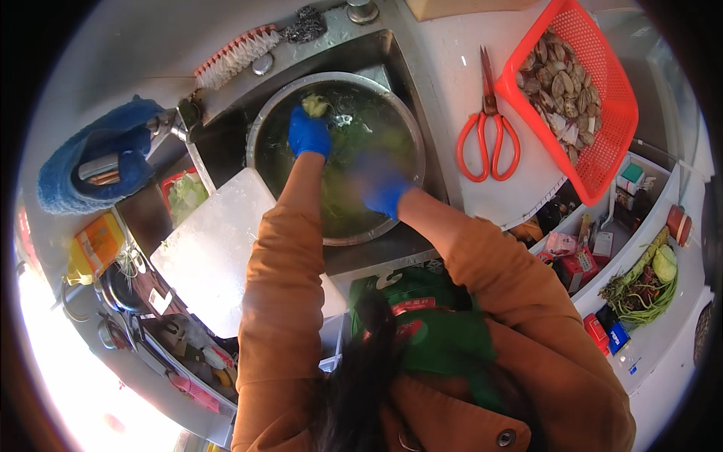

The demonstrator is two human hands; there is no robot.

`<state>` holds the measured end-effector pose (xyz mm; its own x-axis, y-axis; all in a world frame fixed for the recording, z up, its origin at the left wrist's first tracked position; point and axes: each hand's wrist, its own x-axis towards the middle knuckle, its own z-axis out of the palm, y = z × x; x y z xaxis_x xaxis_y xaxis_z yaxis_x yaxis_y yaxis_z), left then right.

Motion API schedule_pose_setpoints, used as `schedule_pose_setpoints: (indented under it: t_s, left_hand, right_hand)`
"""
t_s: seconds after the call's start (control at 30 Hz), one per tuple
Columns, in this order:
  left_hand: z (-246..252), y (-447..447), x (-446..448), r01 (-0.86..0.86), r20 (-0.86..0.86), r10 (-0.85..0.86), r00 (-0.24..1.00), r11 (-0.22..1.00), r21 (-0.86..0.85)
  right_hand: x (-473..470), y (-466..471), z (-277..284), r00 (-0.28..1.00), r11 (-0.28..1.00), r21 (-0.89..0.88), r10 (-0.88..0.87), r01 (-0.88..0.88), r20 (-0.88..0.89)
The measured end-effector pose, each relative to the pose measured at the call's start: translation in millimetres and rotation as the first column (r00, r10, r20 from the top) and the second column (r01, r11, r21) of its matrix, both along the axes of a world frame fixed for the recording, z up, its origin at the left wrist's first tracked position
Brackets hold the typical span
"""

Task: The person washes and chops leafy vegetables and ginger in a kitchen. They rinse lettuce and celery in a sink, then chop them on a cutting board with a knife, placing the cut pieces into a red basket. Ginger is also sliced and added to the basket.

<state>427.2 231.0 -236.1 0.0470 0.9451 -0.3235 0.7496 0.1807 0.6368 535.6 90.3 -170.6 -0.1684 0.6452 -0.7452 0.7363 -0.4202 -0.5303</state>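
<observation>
A round metal basin [419,147] full of greenish, cloudy water stands in the sink. My left hand [309,134], in a blue glove, is at the basin's far left part, closed around a pale green piece of vegetable [314,105]. My right hand [381,183], gloved in blue as well, reaches into the right side of the basin. Motion and water blur its fingers, so what they hold cannot be made out. Green leafy bits [344,212] show dimly under the surface.
Red-handled scissors [488,130] and a red plastic basket [618,113] of clams [562,85] are on the counter at right. A white cutting board [209,243] lies left of the basin. Behind are a scrub brush [237,55], a faucet [179,121] and a blue towel [101,135].
</observation>
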Motion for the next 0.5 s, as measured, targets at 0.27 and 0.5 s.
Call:
schedule_pose_setpoints:
  t_s: [0.27,0.5]
  left_hand:
    - [-22,-2,13,0.122,-0.369,-0.075,0.927,0.987,0.106]
    - [24,22,8,-0.029,0.243,0.060,0.968,0.991,-0.130]
  right_hand:
    - [-20,1,-4,0.947,0.960,0.278,-0.073,-0.018,0.313]
    - [-2,8,57,0.997,0.947,0.312,0.055,-0.071,0.061]
